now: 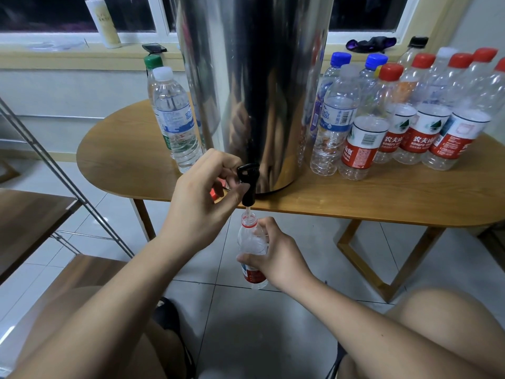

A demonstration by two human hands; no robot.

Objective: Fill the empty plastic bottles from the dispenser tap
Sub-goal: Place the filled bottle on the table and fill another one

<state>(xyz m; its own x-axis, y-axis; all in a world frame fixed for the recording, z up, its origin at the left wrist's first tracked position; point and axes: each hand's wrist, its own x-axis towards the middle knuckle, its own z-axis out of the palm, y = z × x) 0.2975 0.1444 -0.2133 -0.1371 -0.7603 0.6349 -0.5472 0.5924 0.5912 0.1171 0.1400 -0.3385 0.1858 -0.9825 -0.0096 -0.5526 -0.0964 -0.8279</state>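
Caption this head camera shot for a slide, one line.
Left hand grips the black tap of a steel dispenser while the right hand holds an uncapped bottle beneath it.

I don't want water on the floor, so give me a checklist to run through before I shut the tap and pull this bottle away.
1. Bottle mouth under the spout: ok. The bottle sits straight below the tap, and the stream runs into its neck.
2. Grip on the bottle: ok. The right hand wraps round its body.
3. Hand on the tap: ok. The left hand grips the lever.
4. Fill level: cannot tell. The hand and label hide it.
5. Cap within reach: cannot tell. A small red thing lies on the table behind the left hand, mostly hidden.
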